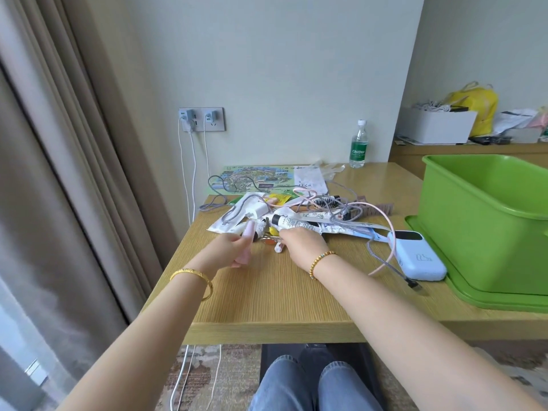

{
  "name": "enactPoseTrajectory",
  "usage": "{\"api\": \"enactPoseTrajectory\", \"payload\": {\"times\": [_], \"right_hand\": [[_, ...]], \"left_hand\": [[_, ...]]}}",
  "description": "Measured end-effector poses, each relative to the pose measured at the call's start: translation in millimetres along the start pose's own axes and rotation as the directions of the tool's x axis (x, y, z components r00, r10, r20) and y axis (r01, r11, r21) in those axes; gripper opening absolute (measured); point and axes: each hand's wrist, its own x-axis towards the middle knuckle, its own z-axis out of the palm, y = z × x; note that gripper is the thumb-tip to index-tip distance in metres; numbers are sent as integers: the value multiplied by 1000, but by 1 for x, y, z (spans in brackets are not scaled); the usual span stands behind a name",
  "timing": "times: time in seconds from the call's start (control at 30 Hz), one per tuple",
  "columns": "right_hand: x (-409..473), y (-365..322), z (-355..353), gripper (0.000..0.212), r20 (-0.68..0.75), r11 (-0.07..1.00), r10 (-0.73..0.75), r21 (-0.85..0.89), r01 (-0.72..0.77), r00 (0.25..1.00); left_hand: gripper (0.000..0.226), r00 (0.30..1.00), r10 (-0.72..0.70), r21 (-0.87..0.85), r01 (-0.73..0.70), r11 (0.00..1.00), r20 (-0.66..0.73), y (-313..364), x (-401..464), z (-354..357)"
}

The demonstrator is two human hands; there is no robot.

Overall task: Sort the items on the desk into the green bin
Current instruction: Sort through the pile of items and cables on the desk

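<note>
A pile of small items lies mid-desk: a white cream tube (292, 223), a white charger plug (258, 209), grey and pink cables (382, 221), a hairbrush (324, 202) and paper packets. My left hand (228, 251) is closed around a pale pink tube (248, 232) at the pile's near left edge. My right hand (302, 244) reaches into the pile beside it, fingers curled over small things by a little white tube (278, 248); what they grip is hidden. A light blue power bank (416, 256) lies next to the green bin (486, 221) on the right.
The bin stands on its green lid (462, 295) at the desk's right end. A water bottle (358, 145) stands by the wall behind a map sheet (252, 178). Chargers hang from a wall socket (201, 119). Curtains hang at left.
</note>
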Motion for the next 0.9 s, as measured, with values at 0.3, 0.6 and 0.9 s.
{"api": "enactPoseTrajectory", "payload": {"times": [0.3, 0.6, 0.9], "right_hand": [[7, 1, -23, 17, 67, 593, 393, 744, -309, 917], [-9, 12, -92, 29, 150, -207, 534, 977, -43, 832], [-71, 95, -205, 13, -180, 48, 827, 966, 252, 532]], "left_hand": [[21, 981, -78, -433, -7, 901, -180, 15, 11, 3], [33, 948, -13, -458, -142, 877, -319, 76, 8, 26], [23, 963, 236, -461, -268, 846, -128, 209, -1, 124]]}}
